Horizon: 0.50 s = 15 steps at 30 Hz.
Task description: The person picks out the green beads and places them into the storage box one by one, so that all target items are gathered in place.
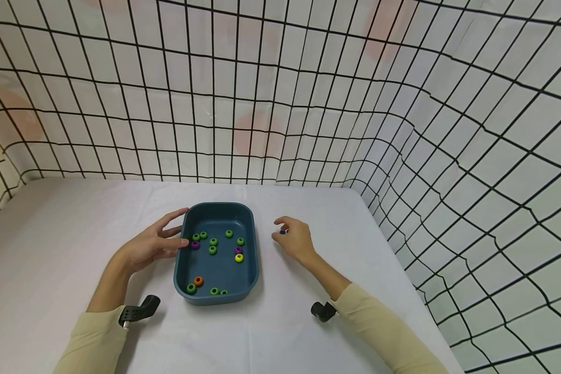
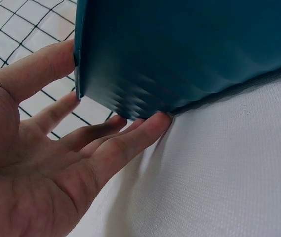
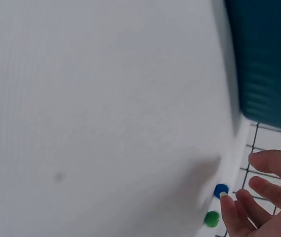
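Note:
A dark teal tray (image 1: 216, 297) with a raised rim sits on the white cloth. Inside lie several green beads (image 1: 213, 242), two purple beads (image 1: 195, 244), a yellow bead (image 1: 239, 258) and an orange bead (image 1: 198, 281). At the tray's left side, my left hand (image 1: 151, 243) has its thumb at the rim and spread, fairly straight fingers touching the outer wall. My right hand (image 1: 295, 239) hovers right of the tray, fingers apart. A blue bead (image 3: 221, 190) is right at one of its fingertips, and a green bead (image 3: 212, 219) lies beside that; the hand hides this green one in the head view.
A black wire grid (image 1: 215, 119) stands behind the table, and another grid wall (image 1: 491, 156) runs along the right side. White cloth (image 1: 280, 332) covers the table. Each wrist carries a black camera mount (image 1: 140, 310).

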Each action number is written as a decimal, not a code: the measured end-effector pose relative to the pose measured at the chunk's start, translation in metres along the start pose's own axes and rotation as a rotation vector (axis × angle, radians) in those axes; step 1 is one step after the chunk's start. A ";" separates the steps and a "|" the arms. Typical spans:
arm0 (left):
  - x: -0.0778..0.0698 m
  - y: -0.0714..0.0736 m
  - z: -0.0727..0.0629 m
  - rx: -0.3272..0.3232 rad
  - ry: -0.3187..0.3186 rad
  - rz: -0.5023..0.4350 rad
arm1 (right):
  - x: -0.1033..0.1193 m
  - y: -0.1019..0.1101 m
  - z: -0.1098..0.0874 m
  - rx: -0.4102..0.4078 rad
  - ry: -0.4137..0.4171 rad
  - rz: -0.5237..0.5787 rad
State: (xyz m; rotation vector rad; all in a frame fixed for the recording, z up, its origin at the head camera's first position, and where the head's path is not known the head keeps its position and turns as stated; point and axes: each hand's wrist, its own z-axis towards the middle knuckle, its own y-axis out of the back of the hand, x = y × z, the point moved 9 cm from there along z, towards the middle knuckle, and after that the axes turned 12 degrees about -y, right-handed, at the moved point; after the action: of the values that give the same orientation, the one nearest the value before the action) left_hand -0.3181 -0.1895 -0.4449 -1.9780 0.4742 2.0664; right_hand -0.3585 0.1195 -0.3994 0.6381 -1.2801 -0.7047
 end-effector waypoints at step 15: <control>0.001 0.000 0.000 -0.002 -0.005 -0.004 | -0.028 -0.006 0.008 0.039 -0.117 -0.027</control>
State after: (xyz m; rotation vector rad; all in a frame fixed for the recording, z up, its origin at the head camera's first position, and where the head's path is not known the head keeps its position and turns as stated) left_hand -0.3183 -0.1896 -0.4455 -1.9733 0.4675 2.0694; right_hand -0.3711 0.1366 -0.4203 0.6549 -1.3976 -0.7501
